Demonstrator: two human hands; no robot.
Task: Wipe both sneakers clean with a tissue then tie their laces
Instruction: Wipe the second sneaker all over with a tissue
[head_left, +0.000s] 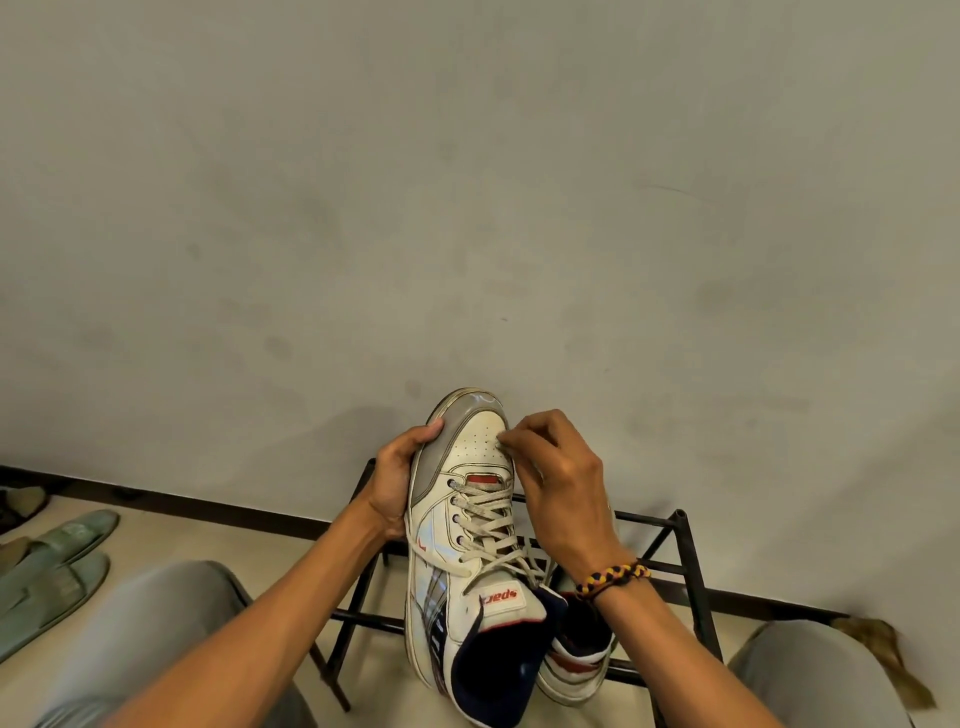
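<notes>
Two hands work one white lace-up leather sneaker (467, 545): left hand (397, 478) grips its sole, right hand (561, 488) pinches something small and unclear at its toe.

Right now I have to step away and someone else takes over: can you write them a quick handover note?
Left hand grips the held sneaker under its sole.
Right hand has fingers curled at the toe box; a tissue cannot be made out.
Second sneaker sits on the black metal rack behind the first.
Held sneaker's laces are threaded but untied.
Left: finish wiping, tie both.
</notes>
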